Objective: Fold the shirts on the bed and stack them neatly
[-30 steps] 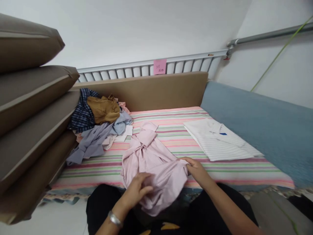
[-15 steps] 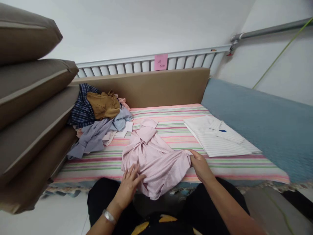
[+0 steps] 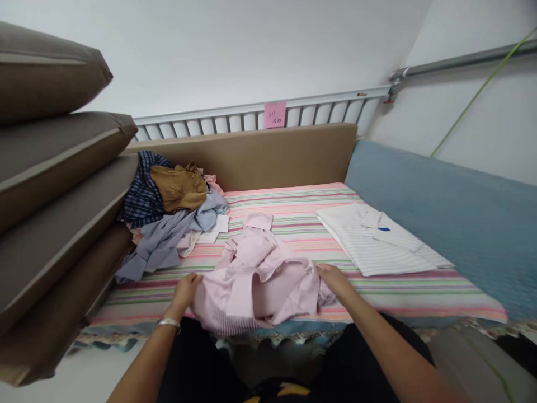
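Observation:
A pale pink striped shirt (image 3: 260, 274) lies rumpled at the front edge of the striped sheet, its lower part hanging slightly over the edge. My left hand (image 3: 187, 290) pinches its left side, and my right hand (image 3: 333, 281) grips its right side, so the cloth spreads between them. One cuff or flap of the shirt points toward the back. To the right of my right hand lies a folded white striped shirt (image 3: 377, 240) with a small blue mark near its collar.
A heap of clothes, with a brown garment (image 3: 178, 187) on top, lies at the left beside stacked brown cushions (image 3: 62, 207). A brown backrest board (image 3: 268, 157) stands behind the striped sheet (image 3: 302, 210). Blue fabric (image 3: 428, 196) covers the right side; a pink note (image 3: 274, 115) hangs above.
My left hand has gone from lying on the pink shirt to gripping its left side, further left. The front of the shirt is now spread wider and lifted between both hands.

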Demonstrator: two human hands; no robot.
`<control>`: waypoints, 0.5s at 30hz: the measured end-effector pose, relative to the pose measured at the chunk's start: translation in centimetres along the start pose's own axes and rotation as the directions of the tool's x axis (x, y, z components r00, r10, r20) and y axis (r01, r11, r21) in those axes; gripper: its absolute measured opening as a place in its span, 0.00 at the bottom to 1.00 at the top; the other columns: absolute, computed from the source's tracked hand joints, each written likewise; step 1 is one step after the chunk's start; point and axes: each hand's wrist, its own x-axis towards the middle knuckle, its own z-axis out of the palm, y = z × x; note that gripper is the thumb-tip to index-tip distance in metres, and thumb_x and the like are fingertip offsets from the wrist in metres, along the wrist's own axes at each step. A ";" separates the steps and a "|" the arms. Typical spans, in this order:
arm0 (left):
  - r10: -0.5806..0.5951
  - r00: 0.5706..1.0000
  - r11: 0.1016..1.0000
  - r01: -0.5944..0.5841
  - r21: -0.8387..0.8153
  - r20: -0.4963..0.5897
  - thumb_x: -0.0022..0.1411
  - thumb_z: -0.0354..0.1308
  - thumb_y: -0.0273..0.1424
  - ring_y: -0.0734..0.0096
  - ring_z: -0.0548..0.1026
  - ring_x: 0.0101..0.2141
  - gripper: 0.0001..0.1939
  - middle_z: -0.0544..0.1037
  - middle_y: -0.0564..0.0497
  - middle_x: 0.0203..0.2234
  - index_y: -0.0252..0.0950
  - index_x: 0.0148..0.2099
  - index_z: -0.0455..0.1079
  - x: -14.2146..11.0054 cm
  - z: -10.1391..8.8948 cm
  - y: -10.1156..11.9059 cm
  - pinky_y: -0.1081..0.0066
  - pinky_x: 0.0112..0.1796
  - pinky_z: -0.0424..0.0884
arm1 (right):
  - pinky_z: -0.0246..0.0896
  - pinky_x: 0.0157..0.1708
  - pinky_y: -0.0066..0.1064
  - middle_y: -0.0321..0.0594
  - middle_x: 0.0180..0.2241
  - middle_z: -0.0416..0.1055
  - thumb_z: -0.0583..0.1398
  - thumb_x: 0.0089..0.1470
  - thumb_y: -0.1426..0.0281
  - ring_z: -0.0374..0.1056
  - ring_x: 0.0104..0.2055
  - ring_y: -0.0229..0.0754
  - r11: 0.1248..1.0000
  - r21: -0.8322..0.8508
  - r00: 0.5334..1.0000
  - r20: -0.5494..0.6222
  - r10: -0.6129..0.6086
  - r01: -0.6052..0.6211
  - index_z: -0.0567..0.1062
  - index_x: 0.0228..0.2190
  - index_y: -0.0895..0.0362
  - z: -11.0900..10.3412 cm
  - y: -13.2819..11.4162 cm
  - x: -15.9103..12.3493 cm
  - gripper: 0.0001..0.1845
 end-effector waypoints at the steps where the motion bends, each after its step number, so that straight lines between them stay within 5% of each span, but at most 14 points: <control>1: -0.011 1.000 0.999 0.012 0.039 -0.009 0.52 0.52 0.38 0.71 0.65 0.22 0.15 0.66 0.54 0.14 0.37 0.18 0.61 0.1 0.6 -0.7 0.72 0.26 0.58 | 0.61 0.30 0.32 0.42 0.21 0.74 0.53 0.47 0.61 0.69 0.29 0.47 1.000 -0.021 0.999 0.033 0.013 -0.012 0.71 0.14 0.56 0.8 0.7 0.1 0.18; 4: -0.007 0.999 0.992 0.013 0.127 -0.049 0.54 0.51 0.36 0.67 0.68 0.24 0.11 0.72 0.50 0.18 0.37 0.23 0.66 -0.2 1.2 -1.7 0.69 0.30 0.61 | 0.61 0.31 0.32 0.43 0.22 0.75 0.55 0.47 0.62 0.70 0.30 0.48 0.998 -0.052 0.993 0.104 0.046 -0.041 0.72 0.14 0.56 2.0 2.2 0.1 0.17; 8: 0.148 0.985 0.975 -0.132 0.177 -0.085 0.56 0.48 0.31 0.59 0.70 0.40 0.12 0.75 0.41 0.37 0.34 0.40 0.69 -0.8 1.2 0.4 0.61 0.44 0.62 | 0.62 0.32 0.32 0.43 0.23 0.75 0.56 0.47 0.62 0.70 0.32 0.48 0.996 -0.083 0.988 0.140 0.058 -0.046 0.75 0.18 0.56 2.1 2.9 0.0 0.15; 12: 0.360 0.929 0.922 -0.368 0.120 0.082 0.56 0.49 0.29 0.64 0.70 0.42 0.10 0.75 0.47 0.36 0.39 0.38 0.71 -1.7 3.2 3.6 0.65 0.47 0.63 | 0.61 0.32 0.31 0.41 0.22 0.75 0.55 0.48 0.62 0.70 0.33 0.48 0.994 -0.101 0.986 0.154 0.060 -0.045 0.77 0.20 0.56 2.2 3.1 0.1 0.15; 15: 0.427 0.892 0.894 -0.441 0.078 0.151 0.54 0.52 0.27 0.65 0.70 0.42 0.12 0.75 0.49 0.36 0.40 0.40 0.72 -1.9 5.5 4.5 0.65 0.47 0.65 | 0.60 0.32 0.30 0.41 0.22 0.75 0.54 0.49 0.63 0.69 0.33 0.47 0.993 -0.110 0.986 0.155 0.059 -0.042 0.77 0.21 0.56 2.3 3.2 0.0 0.15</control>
